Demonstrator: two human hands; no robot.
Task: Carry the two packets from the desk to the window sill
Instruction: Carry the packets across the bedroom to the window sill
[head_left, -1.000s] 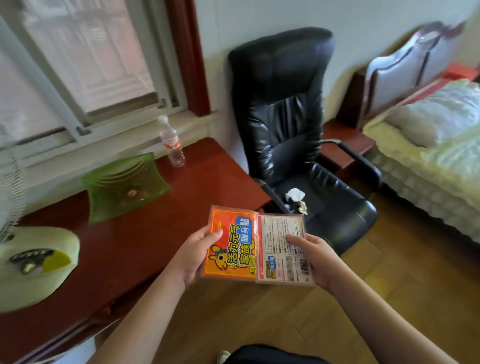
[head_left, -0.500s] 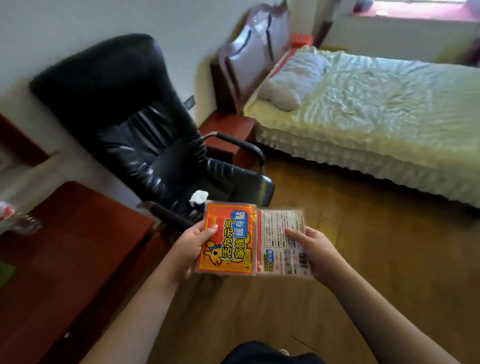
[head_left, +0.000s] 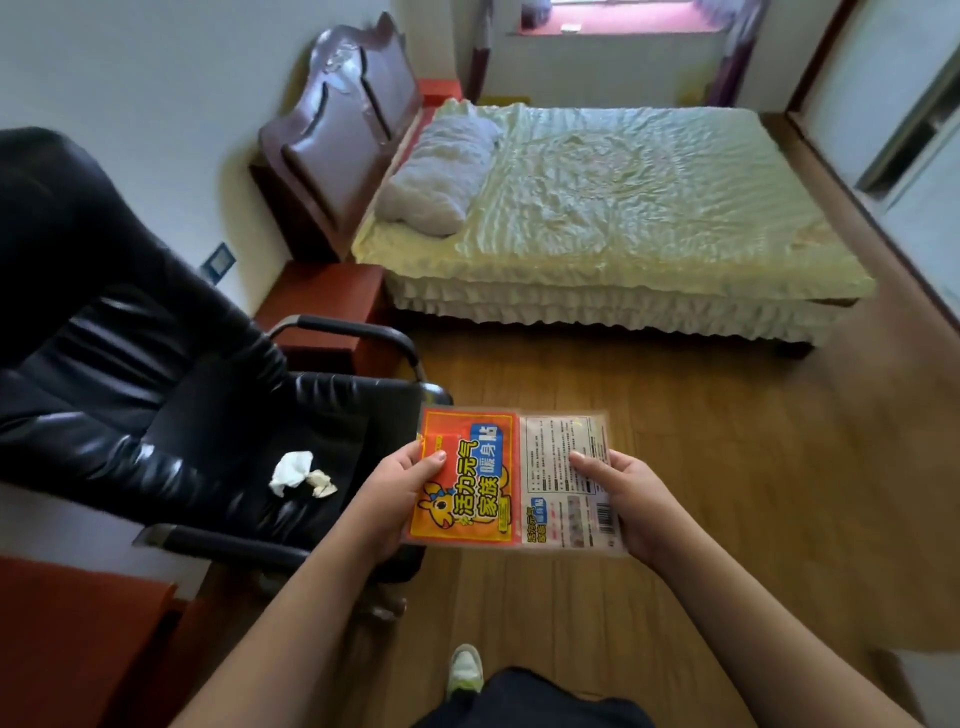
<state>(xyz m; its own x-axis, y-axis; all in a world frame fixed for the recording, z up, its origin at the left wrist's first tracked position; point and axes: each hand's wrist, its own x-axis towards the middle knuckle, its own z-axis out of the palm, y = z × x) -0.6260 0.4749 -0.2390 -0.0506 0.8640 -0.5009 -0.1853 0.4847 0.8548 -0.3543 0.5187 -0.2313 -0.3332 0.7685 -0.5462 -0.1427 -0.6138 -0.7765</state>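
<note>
Now both bare forearms reach forward from the bottom of the view at about 7 and 5 o'clock, converging just below centre. Left hand is curled round the left edge of the orange packet, thumb pressed flat on its printed front and fingers hidden beneath. Right hand grips the white-backed packet the same way, thumb on top and fingers under its right edge. Each packet faces up and lies nearly flat, side by side with edges touching, above the wooden floor. At 9 o'clock stands a black leather office chair with crumpled tissue on its seat; the bed lies at 12 o'clock, and the red window sill is beyond it at the top edge.
</note>
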